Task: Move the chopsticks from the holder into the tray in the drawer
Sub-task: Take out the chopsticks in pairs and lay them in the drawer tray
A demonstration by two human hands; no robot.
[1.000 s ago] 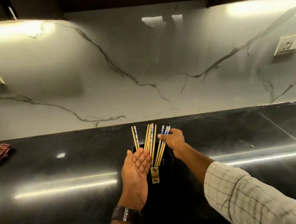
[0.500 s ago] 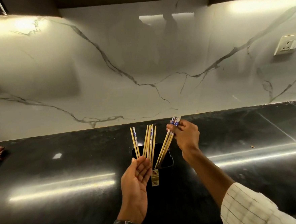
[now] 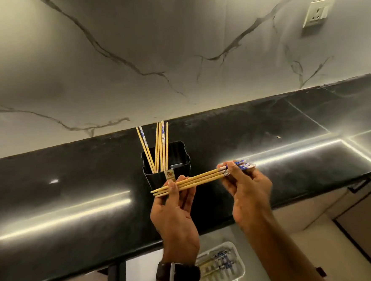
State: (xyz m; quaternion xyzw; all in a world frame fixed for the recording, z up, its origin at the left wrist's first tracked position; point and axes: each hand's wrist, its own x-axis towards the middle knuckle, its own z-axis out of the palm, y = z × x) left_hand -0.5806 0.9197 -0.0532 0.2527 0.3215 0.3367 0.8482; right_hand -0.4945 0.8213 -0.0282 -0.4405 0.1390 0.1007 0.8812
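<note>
Black holder behind both hands' chopstick bundle; tray below.

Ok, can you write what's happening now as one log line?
step: carry to tray | both hands hold chopstick bundle level | more chopsticks in holder
</note>
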